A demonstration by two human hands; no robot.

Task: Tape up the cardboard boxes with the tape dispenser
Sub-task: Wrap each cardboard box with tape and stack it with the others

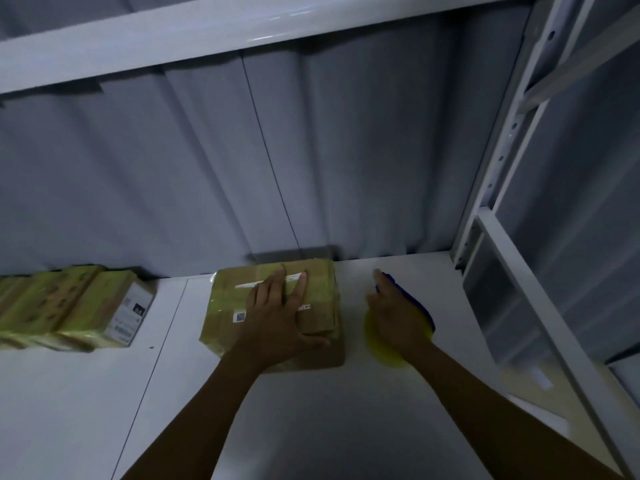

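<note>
Left hand [277, 317] presses glossy taped box [228, 299]; right hand [398, 318] holds dispenser [421, 309].

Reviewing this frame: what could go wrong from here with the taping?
1. The left hand lies flat across the top of the box; if the tape dispenser in the right hand comes over now, it could catch the fingers.
2. The box sits far back on the shelf, near the wall, so a full pull may be cramped and the tape may wrinkle.
</note>
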